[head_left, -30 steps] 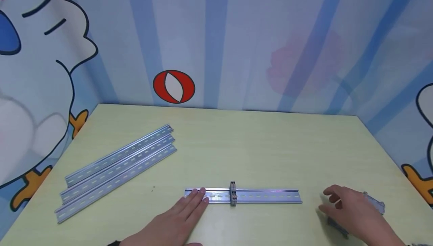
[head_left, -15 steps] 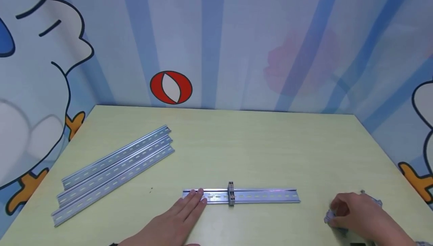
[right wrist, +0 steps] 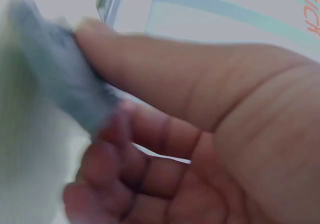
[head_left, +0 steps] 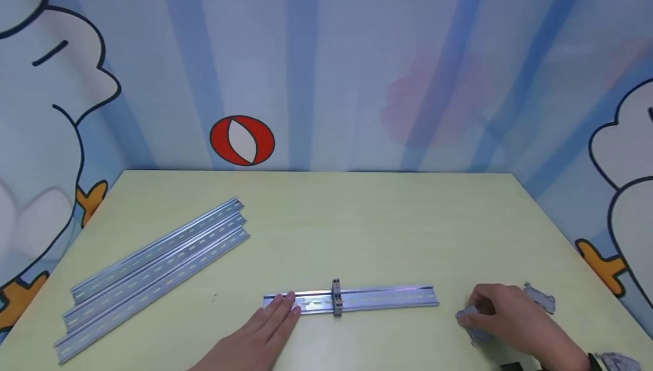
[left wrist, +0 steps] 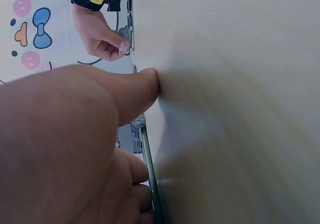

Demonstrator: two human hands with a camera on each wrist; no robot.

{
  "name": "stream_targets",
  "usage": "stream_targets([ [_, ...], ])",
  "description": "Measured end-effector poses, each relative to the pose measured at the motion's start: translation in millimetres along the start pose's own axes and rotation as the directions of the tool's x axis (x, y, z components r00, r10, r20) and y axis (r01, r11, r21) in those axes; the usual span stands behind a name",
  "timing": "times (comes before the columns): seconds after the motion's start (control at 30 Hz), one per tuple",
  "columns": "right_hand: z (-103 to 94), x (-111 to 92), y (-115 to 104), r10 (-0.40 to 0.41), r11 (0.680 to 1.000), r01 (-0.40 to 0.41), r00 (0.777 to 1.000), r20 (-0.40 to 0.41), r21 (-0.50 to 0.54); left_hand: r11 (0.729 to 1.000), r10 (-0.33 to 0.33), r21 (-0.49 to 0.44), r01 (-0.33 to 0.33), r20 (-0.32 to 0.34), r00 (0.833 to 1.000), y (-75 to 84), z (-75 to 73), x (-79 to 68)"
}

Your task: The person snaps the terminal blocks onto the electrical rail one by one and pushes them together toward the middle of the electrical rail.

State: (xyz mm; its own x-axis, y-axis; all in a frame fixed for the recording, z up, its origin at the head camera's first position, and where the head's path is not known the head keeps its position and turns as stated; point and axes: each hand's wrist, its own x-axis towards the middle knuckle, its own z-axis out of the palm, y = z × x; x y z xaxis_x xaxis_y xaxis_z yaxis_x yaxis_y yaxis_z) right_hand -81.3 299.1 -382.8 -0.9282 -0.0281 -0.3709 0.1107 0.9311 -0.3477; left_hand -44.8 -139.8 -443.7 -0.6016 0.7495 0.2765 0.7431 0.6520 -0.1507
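Note:
A slotted metal DIN rail [head_left: 388, 298] lies crosswise on the table, with a narrow grey terminal block [head_left: 336, 298] standing across it left of the middle. Straight fingers of my left hand [head_left: 260, 331] press on the rail's left end; in the left wrist view the thumb [left wrist: 142, 89] touches the tabletop. To the right of the rail, my right hand [head_left: 515, 317] pinches a flat grey terminal block [head_left: 474, 328] between thumb and fingers. That held block [right wrist: 62, 69] is blurred in the right wrist view. Another grey block [head_left: 539, 298] lies just behind the right hand.
Three longer slotted rails [head_left: 153, 277] lie side by side, slanted, on the left of the table [head_left: 357, 218]. A grey piece [head_left: 619, 361] and a dark object [head_left: 512, 366] show at the lower right edge. A printed backdrop [head_left: 347, 76] stands behind the table.
My right hand has closed its fingers on a grey terminal block and moved slightly left with it. The left hand stays on the rail. The head view has shifted a little to the right.

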Motion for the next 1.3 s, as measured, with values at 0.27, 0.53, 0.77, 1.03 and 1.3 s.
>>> stream_targets([
  [0.27, 9.7, 6, -28, -0.174, 0.943, 0.196, 0.979, -0.105, 0.270, 0.999, -0.037, 0.032, 0.040, -0.095, 0.995, -7.7, 12.5, -9.4],
  [0.53, 19.5, 9, -51, -0.140, 0.950, 0.195, 0.963, -0.229, 0.242, 0.999, -0.044, -0.001, 0.044, -0.059, 0.997, -10.9, 15.1, -7.8],
  [0.77, 26.6, 13, -62, -0.069, 0.981, 0.117, 0.956, -0.284, 0.155, 0.999, -0.036, -0.001, 0.037, -0.079, 0.996, -15.0, 20.0, -9.8],
  [1.03, 24.7, 15, -77, -0.118, 0.982, 0.158, 0.943, -0.310, 0.107, 0.998, -0.057, 0.004, 0.058, -0.142, 0.988, -16.4, 19.6, -13.0],
  [1.3, 19.0, 19, -82, -0.121, 0.985, 0.148, 0.956, -0.268, 0.086, 0.995, -0.098, -0.038, 0.094, -0.097, 0.990, -11.0, 10.9, -10.4],
])
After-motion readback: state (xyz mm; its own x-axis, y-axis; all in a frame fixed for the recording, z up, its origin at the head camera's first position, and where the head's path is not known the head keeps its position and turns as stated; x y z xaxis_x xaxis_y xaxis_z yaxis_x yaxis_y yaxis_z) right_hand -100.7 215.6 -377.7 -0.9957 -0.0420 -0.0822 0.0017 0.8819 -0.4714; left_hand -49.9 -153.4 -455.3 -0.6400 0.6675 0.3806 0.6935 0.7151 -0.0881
